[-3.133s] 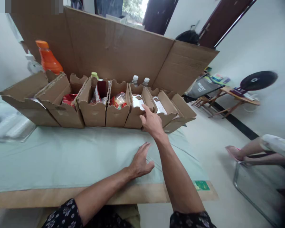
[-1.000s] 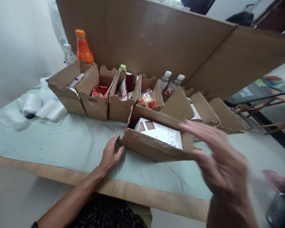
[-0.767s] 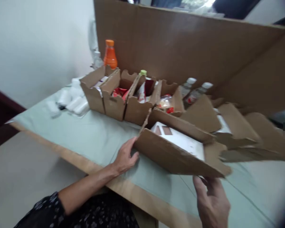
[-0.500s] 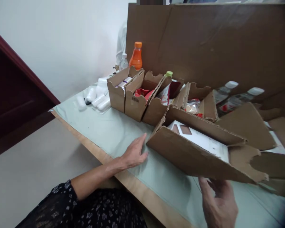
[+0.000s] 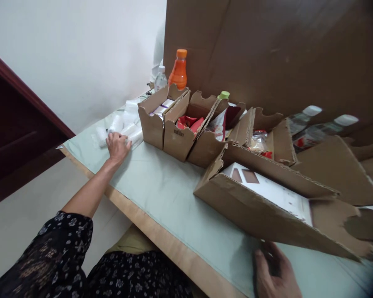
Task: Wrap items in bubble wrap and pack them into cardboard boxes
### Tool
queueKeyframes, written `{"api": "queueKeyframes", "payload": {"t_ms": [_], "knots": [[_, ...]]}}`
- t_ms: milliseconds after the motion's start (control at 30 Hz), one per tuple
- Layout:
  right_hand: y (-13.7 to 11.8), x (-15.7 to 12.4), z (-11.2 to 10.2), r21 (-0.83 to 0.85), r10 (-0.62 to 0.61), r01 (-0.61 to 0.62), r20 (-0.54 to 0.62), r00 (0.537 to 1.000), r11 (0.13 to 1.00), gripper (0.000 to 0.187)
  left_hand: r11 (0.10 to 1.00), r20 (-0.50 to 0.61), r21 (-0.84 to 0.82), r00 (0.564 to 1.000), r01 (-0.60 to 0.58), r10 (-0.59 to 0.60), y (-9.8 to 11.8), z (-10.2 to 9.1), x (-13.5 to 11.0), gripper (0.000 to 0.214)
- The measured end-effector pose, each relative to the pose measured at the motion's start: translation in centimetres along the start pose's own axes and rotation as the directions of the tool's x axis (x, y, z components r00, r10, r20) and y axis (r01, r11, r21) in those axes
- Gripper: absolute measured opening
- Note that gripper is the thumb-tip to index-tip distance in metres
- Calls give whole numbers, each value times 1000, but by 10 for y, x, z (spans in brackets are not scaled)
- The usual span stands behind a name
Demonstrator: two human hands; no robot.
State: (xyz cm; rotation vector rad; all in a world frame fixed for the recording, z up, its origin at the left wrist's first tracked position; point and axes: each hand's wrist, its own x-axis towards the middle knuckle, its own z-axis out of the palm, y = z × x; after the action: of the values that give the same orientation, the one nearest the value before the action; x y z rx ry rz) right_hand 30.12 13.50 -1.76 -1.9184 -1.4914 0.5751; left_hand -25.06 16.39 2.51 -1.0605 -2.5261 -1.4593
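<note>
At the far left of the table, my left hand (image 5: 118,145) is over several rolls of clear plastic bags (image 5: 132,124). Its fingers are bent down, and whatever lies beneath the fingertips is hidden. My right hand (image 5: 276,271) is at the bottom of the view, just in front of the long cardboard box (image 5: 236,207). Its thumb and fingers are apart, with a dark shadowed gap between them. Inside that box lies a white carton (image 5: 273,190) with brown squares printed on it.
Behind stands a row of cardboard bins with small cartons (image 5: 162,108), red packets (image 5: 189,123) and other wrapped packs (image 5: 259,141). An orange bottle (image 5: 178,74) and clear bottles (image 5: 325,128) are behind them. A tall cardboard panel (image 5: 267,49) backs the table (image 5: 161,186).
My left hand has moved away from the long box, left and farther back, onto the plastic rolls. My right hand has dropped slightly away from the box's side.
</note>
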Motion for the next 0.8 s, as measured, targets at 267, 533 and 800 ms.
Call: {"api": "queueKeyframes", "payload": {"t_ms": [267,533,800], "knots": [[0,0,2,29,-110,111,-42,993,993,59,912,-6,-389,990,130,-143,10,-57,-77,20],[-51,-74,15,422,-232,200,26,972,884,46,318,744,-597,657,737,-127,65,-71,-185,24],[-98,-96,43,808,-277,-202,407,870,553,65,272,928,-353,371,895,-16,87,-36,-251,19]]}}
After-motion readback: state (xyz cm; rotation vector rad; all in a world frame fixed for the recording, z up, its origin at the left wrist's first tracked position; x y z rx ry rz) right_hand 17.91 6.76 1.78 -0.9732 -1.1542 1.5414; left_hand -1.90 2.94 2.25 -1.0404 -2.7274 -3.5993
